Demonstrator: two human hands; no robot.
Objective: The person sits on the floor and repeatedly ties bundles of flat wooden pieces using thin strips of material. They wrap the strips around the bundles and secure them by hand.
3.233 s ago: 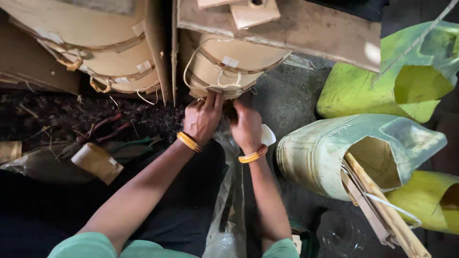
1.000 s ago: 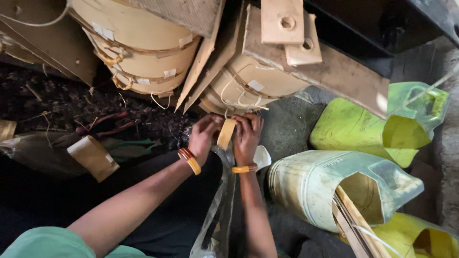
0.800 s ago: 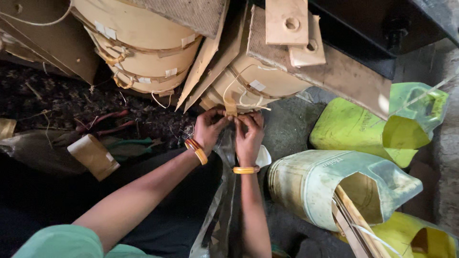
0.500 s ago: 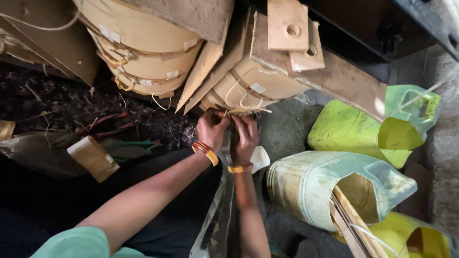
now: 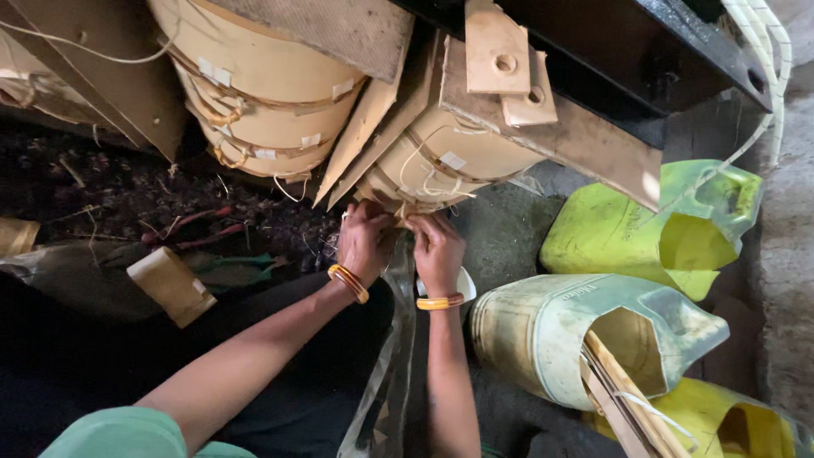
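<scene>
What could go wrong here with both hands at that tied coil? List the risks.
1. Both the left hand and right hand work at the thin cord under the paper-wrapped coil; the cord could slip or cut into fingers.
2. Wooden wedges lean loosely between the coils and might drop onto the hands.
3. The clear plastic sheet hangs by the wrists and could snag.

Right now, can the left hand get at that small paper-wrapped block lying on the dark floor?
Probably yes. The left hand is busy at the right coil stack, but the paper-wrapped block lies uncovered beside the forearm, with nothing visible between them.
</scene>
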